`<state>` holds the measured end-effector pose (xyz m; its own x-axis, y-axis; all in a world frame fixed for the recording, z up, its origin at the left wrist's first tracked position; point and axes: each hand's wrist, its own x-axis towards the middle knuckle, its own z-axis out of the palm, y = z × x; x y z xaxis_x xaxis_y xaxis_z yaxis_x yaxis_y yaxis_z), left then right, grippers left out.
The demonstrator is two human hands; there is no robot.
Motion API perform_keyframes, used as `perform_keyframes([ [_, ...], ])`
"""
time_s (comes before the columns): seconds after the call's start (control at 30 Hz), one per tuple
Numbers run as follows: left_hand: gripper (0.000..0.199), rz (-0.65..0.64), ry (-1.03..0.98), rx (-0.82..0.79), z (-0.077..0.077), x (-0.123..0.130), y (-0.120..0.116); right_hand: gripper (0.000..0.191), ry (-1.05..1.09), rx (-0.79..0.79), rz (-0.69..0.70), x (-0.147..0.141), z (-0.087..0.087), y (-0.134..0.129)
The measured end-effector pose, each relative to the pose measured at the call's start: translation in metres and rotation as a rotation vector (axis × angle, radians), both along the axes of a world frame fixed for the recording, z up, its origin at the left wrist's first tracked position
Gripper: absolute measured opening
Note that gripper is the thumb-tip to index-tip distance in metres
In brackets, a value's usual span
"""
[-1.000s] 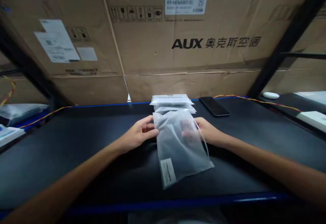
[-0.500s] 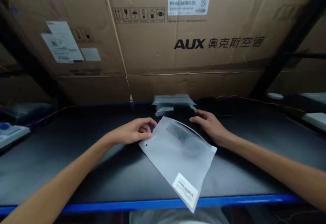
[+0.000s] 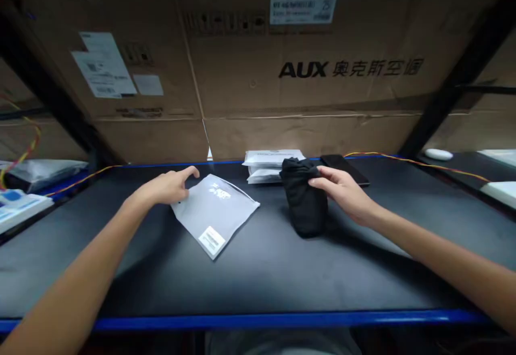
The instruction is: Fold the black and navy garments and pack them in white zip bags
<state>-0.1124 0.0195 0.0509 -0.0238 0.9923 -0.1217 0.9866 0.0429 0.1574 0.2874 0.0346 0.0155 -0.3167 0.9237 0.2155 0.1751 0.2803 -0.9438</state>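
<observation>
A flat, frosted zip bag (image 3: 226,215) with a white label near its lower corner is at the left middle of the dark tabletop. My left hand (image 3: 167,187) is at its left corner, the thumb on the bag's edge and the index finger stretched away; its other fingers are mostly hidden. To the right, my right hand (image 3: 338,188) pinches the gathered top of a black cloth pouch (image 3: 305,199). The pouch hangs upright, its rounded bottom at or just above the tabletop.
Packed frosted bags (image 3: 268,158) are stacked at the back middle. Behind the pouch lies a flat black item (image 3: 346,169). Large cardboard boxes (image 3: 250,86) form the back wall. A blue edge (image 3: 282,320) runs along the front, and a yellow-red wire (image 3: 423,164) along the back.
My left hand has moved left with the zip bag, which now lies flatter. My right hand, previously near the stacked bags, now holds the black pouch up.
</observation>
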Motion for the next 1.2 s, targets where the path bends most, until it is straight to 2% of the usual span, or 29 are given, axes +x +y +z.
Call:
perform_keyframes([
  [0.07,0.058,0.113,0.08,0.079,-0.006,-0.01,0.007,0.027,-0.166,-0.006,0.065,0.001,-0.002,-0.001],
  [0.1,0.058,0.163,0.101,0.099,-0.008,-0.015,0.01,0.03,-0.246,0.053,0.058,0.0,-0.004,-0.002],
  [0.23,0.051,0.271,0.096,0.116,-0.014,-0.028,0.015,0.048,-0.449,0.452,-0.049,-0.001,-0.006,-0.007],
  [0.3,0.042,0.271,0.057,0.115,-0.014,-0.028,0.015,0.047,-0.497,0.529,-0.011,0.0,-0.002,-0.011],
  [0.4,0.028,0.209,-0.004,0.108,-0.013,-0.02,0.015,0.048,-0.594,0.54,0.134,0.002,0.006,-0.019],
  [0.53,0.039,0.125,-0.023,0.124,-0.013,-0.008,0.016,0.075,-0.739,0.536,0.32,0.002,0.009,-0.03],
  [0.6,0.045,0.108,-0.003,0.155,-0.013,-0.006,0.015,0.067,-0.721,0.527,0.316,0.001,0.008,-0.032],
  [0.7,0.049,0.073,0.034,0.243,-0.014,0.0,0.013,0.046,-0.567,0.456,0.254,-0.001,0.008,-0.032],
  [0.77,0.05,0.005,0.003,0.314,-0.013,0.009,0.01,0.039,-0.381,0.328,0.198,-0.003,0.01,-0.03],
  [0.83,0.048,-0.124,-0.101,0.366,-0.013,0.023,0.004,0.037,-0.182,0.114,0.173,-0.004,0.011,-0.027],
  [0.9,0.044,-0.274,-0.226,0.392,-0.014,0.04,-0.003,0.038,-0.081,-0.068,0.175,-0.004,0.009,-0.023],
  [0.93,0.041,-0.339,-0.272,0.392,-0.015,0.049,-0.008,0.038,-0.083,-0.092,0.168,-0.004,0.007,-0.02],
  [0.97,0.038,-0.391,-0.312,0.391,-0.017,0.058,-0.012,0.037,-0.113,-0.06,0.15,-0.003,0.005,-0.017],
  [1.1,0.038,-0.559,-0.444,0.339,-0.025,0.089,-0.032,0.029,-0.291,0.277,0.057,-0.002,-0.004,-0.013],
  [1.2,0.052,-0.669,-0.486,0.307,-0.031,0.103,-0.043,0.033,-0.448,0.392,0.135,-0.003,-0.002,-0.021],
])
